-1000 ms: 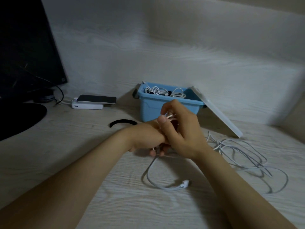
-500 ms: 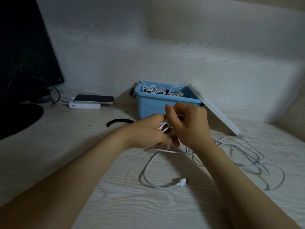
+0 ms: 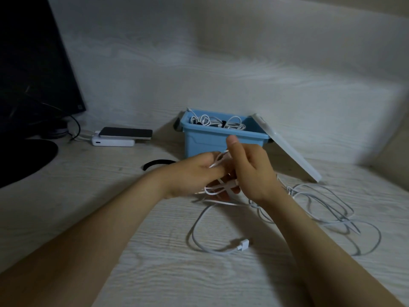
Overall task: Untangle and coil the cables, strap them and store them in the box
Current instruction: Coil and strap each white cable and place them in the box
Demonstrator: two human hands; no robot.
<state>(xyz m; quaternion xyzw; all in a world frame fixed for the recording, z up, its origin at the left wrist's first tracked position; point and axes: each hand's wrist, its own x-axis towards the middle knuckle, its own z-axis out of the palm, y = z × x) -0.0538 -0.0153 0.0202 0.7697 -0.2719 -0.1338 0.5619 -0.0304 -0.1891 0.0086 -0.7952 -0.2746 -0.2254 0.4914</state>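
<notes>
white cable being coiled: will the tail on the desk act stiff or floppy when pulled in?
Probably floppy: the white cable lies in a slack curve on the desk. Likely light, so its connector may drag and flick about. It might snag the loose tangle beside it.

No text, label, brand or number can be read anywhere in the view. Only one small pale square mark stands on the lower corner of the dark monitor [image 3: 31, 63], and it is too small and too dim to make out.
</notes>
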